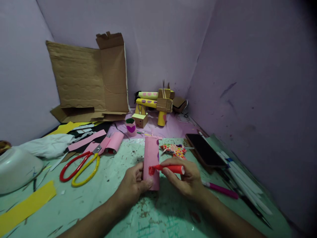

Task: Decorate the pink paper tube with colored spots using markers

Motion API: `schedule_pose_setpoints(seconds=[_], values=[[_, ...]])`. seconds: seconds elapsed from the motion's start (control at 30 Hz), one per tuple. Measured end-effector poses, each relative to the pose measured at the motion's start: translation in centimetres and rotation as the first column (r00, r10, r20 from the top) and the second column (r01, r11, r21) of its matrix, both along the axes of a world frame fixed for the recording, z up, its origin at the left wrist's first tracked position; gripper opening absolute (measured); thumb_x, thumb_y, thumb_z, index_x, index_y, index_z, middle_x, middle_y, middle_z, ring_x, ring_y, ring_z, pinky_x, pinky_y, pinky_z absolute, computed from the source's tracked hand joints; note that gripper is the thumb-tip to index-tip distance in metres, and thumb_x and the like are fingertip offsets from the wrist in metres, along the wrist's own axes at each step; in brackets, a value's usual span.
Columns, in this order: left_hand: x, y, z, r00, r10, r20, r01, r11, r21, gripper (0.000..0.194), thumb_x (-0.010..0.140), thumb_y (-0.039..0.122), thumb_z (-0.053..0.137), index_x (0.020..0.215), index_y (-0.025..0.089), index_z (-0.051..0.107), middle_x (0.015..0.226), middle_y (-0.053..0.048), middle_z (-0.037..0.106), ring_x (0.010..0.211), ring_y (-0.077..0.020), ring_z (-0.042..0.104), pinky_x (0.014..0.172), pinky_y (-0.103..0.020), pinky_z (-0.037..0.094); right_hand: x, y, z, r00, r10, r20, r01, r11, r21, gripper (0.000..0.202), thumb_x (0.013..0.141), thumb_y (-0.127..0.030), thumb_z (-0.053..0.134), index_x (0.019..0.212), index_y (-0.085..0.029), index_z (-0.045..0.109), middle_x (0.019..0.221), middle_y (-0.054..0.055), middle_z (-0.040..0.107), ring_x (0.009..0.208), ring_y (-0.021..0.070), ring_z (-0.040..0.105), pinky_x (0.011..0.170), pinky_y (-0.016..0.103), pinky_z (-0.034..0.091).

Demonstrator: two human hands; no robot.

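Observation:
A pink paper tube (150, 152) lies in the middle of the table, with purple spots along its right side and a scribbled red patch near its lower part. My left hand (135, 181) grips the tube's lower left side, thumb on top. Between the fingers of my right hand (184, 177) is a red marker (175, 169), its tip touching the tube at the red patch. A purple marker (221, 190) rests just right of my right hand. Behind that hand is a star-shaped, flower-patterned piece (174, 150).
Scissors (86, 165) with red and yellow handles lie left, near pink paper (115, 142), a yellow strip (29, 206) and a white bowl (18, 170). A phone (205, 150) is at right. Cardboard (81, 79) and yellow tube figures (164, 104) stand at the back.

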State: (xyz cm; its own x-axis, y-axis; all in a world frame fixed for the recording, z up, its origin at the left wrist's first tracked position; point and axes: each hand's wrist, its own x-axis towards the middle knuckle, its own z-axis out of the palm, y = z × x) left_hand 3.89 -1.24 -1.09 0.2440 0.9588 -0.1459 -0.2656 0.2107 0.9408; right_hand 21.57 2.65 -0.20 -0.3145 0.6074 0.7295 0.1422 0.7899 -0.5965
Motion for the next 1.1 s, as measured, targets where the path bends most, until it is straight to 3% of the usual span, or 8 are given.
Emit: schedule_pose_setpoints(seconds=[0.2,0.33,0.67,1.1], values=[[0.3,0.1,0.0,1.0,0.015,0.025,-0.015,1.0,-0.007,0.046,0.06,0.031,0.081,0.097,0.012,0.063,0.086,-0.008,0.071,0.078,-0.0204,0.063,0.069,-0.028,0.048,0.0,-0.3,0.1,0.999,-0.041,-0.011,0.041,0.999,0.031,0.015,0.079,-0.01,0.061,0.088,-0.02,0.066,0.071,0.001,0.071,0.06,0.0135,0.067,0.056,0.025,0.053],[0.6,0.2,0.0,0.998,0.057,0.019,-0.057,0.998,-0.014,0.052,0.059,0.031,0.082,0.102,0.011,0.06,0.087,-0.009,0.071,0.075,-0.0187,0.063,0.068,-0.027,0.048,0.1,-0.3,0.2,0.997,-0.076,-0.017,0.077,0.995,0.056,0.015,0.079,-0.009,0.06,0.088,-0.02,0.064,0.07,0.001,0.07,0.057,0.013,0.066,0.053,0.024,0.052],[1.0,-0.1,0.3,0.996,0.081,-0.027,-0.082,0.995,-0.055,0.045,0.058,0.036,0.083,0.09,0.011,0.063,0.084,-0.009,0.072,0.078,-0.0229,0.064,0.07,-0.032,0.049,-0.1,-0.3,0.3,0.994,-0.042,0.1,0.026,0.987,0.159,0.014,0.078,-0.009,0.057,0.086,-0.019,0.063,0.068,0.002,0.071,0.054,0.0135,0.066,0.05,0.025,0.051],[0.9,0.0,-0.2,0.998,0.061,-0.008,-0.061,0.997,-0.044,0.041,0.058,0.03,0.081,0.09,0.012,0.063,0.084,-0.009,0.071,0.079,-0.0239,0.064,0.07,-0.035,0.047,-0.1,-0.2,0.4,0.995,-0.028,0.098,0.015,0.991,0.13,0.021,0.079,-0.008,0.059,0.093,-0.022,0.063,0.073,0.001,0.073,0.059,0.014,0.067,0.054,0.025,0.054]])
